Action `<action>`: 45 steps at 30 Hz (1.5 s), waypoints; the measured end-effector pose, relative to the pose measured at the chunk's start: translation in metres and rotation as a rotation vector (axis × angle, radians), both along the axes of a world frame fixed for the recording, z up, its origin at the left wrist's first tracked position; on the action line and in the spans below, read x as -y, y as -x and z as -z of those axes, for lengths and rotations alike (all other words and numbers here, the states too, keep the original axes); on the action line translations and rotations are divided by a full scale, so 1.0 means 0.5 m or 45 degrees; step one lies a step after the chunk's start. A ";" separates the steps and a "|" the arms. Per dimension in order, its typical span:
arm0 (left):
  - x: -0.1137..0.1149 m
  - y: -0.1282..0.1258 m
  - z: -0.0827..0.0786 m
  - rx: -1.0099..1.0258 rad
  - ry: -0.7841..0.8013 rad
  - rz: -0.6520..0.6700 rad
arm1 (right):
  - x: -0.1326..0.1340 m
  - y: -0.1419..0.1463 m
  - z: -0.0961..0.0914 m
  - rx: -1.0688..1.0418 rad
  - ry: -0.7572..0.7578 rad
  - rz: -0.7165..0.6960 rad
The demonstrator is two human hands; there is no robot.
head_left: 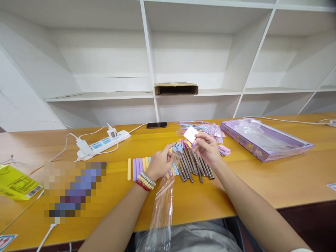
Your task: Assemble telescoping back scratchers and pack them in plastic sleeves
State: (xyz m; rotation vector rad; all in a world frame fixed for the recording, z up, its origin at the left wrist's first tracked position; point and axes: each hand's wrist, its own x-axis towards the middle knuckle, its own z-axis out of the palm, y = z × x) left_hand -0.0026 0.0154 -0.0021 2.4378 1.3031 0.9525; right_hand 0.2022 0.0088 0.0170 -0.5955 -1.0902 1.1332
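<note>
My right hand (208, 148) pinches a small white square card (190, 133) above the table. From the fingers of my left hand (160, 162), which are closed, a long clear plastic bag (163, 206) hangs over the table's front edge. Under and between both hands lies a pile of back scratchers with metal rods (193, 164) and coloured claw heads (179, 145) pointing away from me. Left of them is a row of pastel handles (138, 168) in yellow, purple and blue; my left hand hides part of this row.
Wrapped pastel items (202, 127) lie behind the pile. At right is a purple box (265, 138) with plastic film. Leftward are a white power strip (105, 143) with cables, a yellow packet (19, 182) and a pixelated area. A phone (156, 125) lies below white shelves (194, 52).
</note>
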 end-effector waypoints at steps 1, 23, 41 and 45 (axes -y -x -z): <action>0.000 0.000 -0.001 -0.010 -0.004 -0.002 | 0.000 -0.003 0.002 0.039 -0.034 0.007; 0.000 -0.002 -0.007 0.068 -0.013 -0.024 | -0.035 -0.312 0.107 2.090 -0.439 1.431; -0.033 0.018 -0.005 1.007 0.484 -0.004 | -0.035 -0.326 0.128 1.872 -0.635 1.102; -0.019 0.006 -0.010 0.867 0.435 0.085 | -0.024 -0.278 0.112 1.597 -0.482 1.097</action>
